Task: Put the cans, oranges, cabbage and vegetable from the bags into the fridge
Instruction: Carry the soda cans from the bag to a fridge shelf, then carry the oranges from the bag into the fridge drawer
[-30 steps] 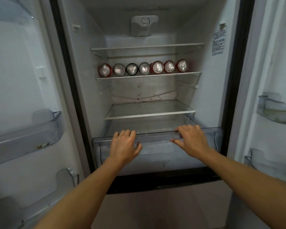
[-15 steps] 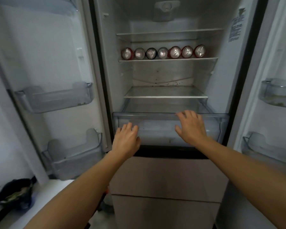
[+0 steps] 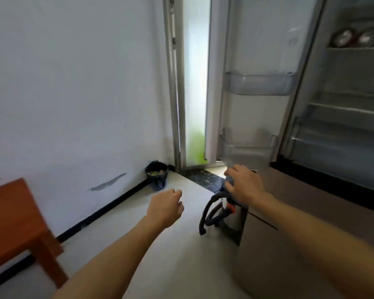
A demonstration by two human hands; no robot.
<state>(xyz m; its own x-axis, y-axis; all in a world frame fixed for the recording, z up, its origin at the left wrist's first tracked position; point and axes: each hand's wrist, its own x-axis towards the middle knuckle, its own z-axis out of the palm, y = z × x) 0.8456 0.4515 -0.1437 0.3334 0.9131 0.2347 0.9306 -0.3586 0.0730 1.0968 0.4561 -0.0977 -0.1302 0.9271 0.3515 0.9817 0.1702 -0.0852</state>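
Hands are held out over the floor, left of the open fridge. The left hand is loosely curled and nothing is held in it. The right hand is loosely spread, also holding nothing, just below the lower bin of the fridge door. Cans are lined up on an upper shelf inside the fridge. A hosed appliance is stood against the fridge's lower left side. A dark bag, contents blurred, is set in the corner well left of the fridge, and a table is seen farther left.
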